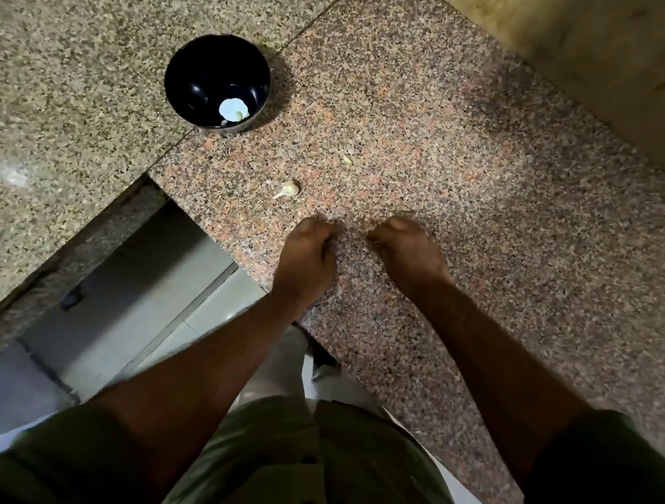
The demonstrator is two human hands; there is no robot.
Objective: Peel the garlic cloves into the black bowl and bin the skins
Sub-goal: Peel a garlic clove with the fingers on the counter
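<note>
Both hands sit close to the speckled granite counter's [481,153] front edge, left hand [309,251] and right hand [406,250] with fingers curled in; can't tell if they're pinching anything. An unpeeled garlic clove [288,190] lies just beyond. The glossy round black bowl [217,80] is further back-left, holding peeled bits.

Speckled pink-brown granite counter [441,139], L-shaped, seam line across slab. Beige stone wall [618,56] at upper right. Pale grey tiled floor [174,299] below counter edge. Dim indoor light.
</note>
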